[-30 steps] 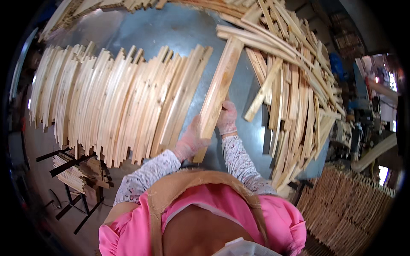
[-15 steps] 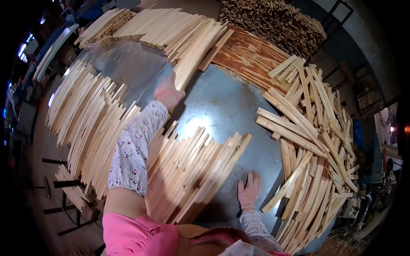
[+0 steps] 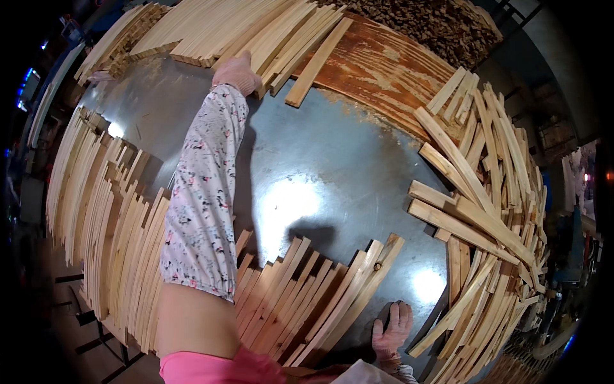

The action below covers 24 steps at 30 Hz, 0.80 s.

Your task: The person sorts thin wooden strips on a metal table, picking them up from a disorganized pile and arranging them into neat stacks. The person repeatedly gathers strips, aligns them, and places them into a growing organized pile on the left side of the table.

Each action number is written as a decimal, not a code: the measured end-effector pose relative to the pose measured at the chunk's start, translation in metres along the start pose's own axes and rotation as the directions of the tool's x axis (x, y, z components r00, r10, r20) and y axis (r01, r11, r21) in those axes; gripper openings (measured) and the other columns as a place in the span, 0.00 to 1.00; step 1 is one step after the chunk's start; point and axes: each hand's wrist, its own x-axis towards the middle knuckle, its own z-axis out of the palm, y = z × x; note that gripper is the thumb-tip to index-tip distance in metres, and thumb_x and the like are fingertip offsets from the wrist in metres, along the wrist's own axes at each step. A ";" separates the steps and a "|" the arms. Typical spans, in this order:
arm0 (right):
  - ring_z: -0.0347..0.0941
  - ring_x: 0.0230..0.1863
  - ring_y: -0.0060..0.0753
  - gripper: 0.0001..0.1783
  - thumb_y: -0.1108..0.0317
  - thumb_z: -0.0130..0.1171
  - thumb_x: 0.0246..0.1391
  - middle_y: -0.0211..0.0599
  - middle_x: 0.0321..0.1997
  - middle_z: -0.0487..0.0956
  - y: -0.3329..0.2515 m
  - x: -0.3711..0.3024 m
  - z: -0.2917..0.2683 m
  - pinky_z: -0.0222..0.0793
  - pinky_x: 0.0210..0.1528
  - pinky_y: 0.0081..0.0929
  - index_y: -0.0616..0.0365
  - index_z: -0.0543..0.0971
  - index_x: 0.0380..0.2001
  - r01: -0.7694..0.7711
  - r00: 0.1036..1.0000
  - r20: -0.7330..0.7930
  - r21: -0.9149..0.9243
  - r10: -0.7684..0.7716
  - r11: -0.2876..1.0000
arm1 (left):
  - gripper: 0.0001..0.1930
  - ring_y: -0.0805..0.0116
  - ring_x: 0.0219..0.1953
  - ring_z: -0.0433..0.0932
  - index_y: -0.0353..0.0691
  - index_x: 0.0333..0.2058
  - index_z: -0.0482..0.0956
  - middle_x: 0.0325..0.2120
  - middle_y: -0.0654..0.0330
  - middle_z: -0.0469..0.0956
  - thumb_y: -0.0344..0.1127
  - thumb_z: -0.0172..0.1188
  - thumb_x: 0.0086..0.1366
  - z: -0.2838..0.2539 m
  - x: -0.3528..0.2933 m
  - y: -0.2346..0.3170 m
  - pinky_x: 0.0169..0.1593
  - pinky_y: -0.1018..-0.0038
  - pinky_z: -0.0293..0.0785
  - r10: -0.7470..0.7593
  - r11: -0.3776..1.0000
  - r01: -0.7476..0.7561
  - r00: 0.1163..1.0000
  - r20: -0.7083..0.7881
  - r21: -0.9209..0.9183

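Note:
My left hand [image 3: 236, 75], in a pale pink glove, reaches to the far side of the metal table. Its fingers are closed at the near ends of the wooden strips [image 3: 272, 41] in the far row; the strips partly hide the fingertips. Low on the right, my gloved right hand [image 3: 392, 329] lies on the tabletop with its fingers stretched out, holding nothing. Between that hand and my left arm is a group of wooden strips [image 3: 307, 288], side by side with uneven ends. One separate strip [image 3: 318, 63] lies just right of the far row.
Wooden strips [image 3: 109, 217] line the table's left side. On the right, a jumbled pile of strips [image 3: 486, 211] overhangs the edge. A worn reddish-brown board [image 3: 377, 61] lies at the back, with a large stack of cut wood [image 3: 428, 25] beyond. The metal table [image 3: 332, 166] is glossy.
My left hand has moved farther away, and the strips it was on now lie against the far row. My right hand still rests on the table. The view has shifted.

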 end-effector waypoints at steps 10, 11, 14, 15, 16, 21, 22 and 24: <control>0.66 0.71 0.68 0.35 0.49 0.56 0.65 0.54 0.70 0.72 -0.012 0.006 -0.006 0.62 0.72 0.64 0.56 0.71 0.69 -0.031 1.000 -0.007 -0.031 0.030 0.999 | 0.33 0.44 0.67 0.77 0.45 0.64 0.74 0.63 0.44 0.76 0.44 0.71 0.61 -0.035 -0.021 -0.043 0.67 0.56 0.76 -0.116 0.993 0.118 0.988 -0.102 0.006; 0.66 0.72 0.68 0.36 0.49 0.55 0.66 0.54 0.70 0.72 -0.013 0.006 -0.006 0.61 0.73 0.64 0.56 0.69 0.70 -0.030 1.000 0.003 -0.055 0.030 0.998 | 0.35 0.45 0.67 0.76 0.46 0.66 0.73 0.64 0.44 0.75 0.45 0.71 0.60 -0.047 -0.018 -0.060 0.68 0.57 0.75 -0.112 0.994 0.113 0.989 -0.095 0.004; 0.61 0.76 0.68 0.37 0.50 0.53 0.69 0.59 0.74 0.68 -0.009 0.009 -0.005 0.55 0.77 0.61 0.60 0.68 0.73 -0.044 0.996 0.071 -0.072 0.049 0.996 | 0.37 0.44 0.67 0.76 0.47 0.68 0.72 0.65 0.44 0.74 0.44 0.71 0.60 -0.068 -0.015 -0.109 0.69 0.57 0.74 -0.206 0.978 0.206 0.970 -0.133 -0.009; 0.60 0.76 0.68 0.37 0.49 0.53 0.69 0.59 0.74 0.68 -0.008 0.010 -0.004 0.55 0.77 0.61 0.61 0.68 0.74 -0.056 0.995 0.079 -0.074 0.062 0.996 | 0.38 0.45 0.68 0.75 0.47 0.69 0.71 0.65 0.45 0.75 0.44 0.71 0.61 -0.068 -0.011 -0.120 0.69 0.57 0.74 -0.197 0.980 0.200 0.969 -0.150 0.003; 0.60 0.76 0.69 0.38 0.48 0.52 0.69 0.60 0.74 0.67 -0.006 0.007 -0.004 0.55 0.77 0.61 0.61 0.68 0.74 -0.068 0.994 0.086 -0.076 0.074 0.995 | 0.37 0.46 0.68 0.76 0.47 0.69 0.72 0.65 0.46 0.75 0.44 0.70 0.61 -0.069 -0.004 -0.126 0.69 0.57 0.74 -0.203 0.978 0.206 0.969 -0.140 0.013; 0.61 0.75 0.72 0.39 0.46 0.50 0.70 0.61 0.73 0.68 -0.012 0.006 -0.005 0.55 0.77 0.62 0.63 0.67 0.74 -0.099 0.989 0.103 -0.065 0.105 0.993 | 0.32 0.53 0.68 0.76 0.47 0.67 0.76 0.67 0.50 0.75 0.43 0.68 0.63 -0.070 0.050 -0.128 0.68 0.57 0.76 -0.141 0.989 0.141 0.990 -0.024 0.044; 0.62 0.74 0.73 0.39 0.46 0.50 0.69 0.61 0.73 0.69 -0.014 0.009 -0.007 0.56 0.77 0.63 0.63 0.68 0.73 -0.086 0.991 0.098 -0.054 0.091 0.995 | 0.30 0.53 0.68 0.77 0.47 0.65 0.78 0.66 0.51 0.76 0.44 0.68 0.64 -0.069 0.062 -0.121 0.67 0.58 0.77 -0.117 0.987 0.124 0.990 -0.073 0.098; 0.63 0.72 0.74 0.38 0.48 0.52 0.68 0.62 0.72 0.70 -0.023 0.002 -0.018 0.57 0.76 0.64 0.63 0.69 0.72 -0.096 0.990 0.097 -0.048 0.100 0.994 | 0.26 0.54 0.67 0.78 0.48 0.61 0.82 0.64 0.53 0.79 0.45 0.67 0.65 -0.054 0.079 -0.095 0.65 0.59 0.79 -0.034 0.978 0.062 0.989 -0.141 0.201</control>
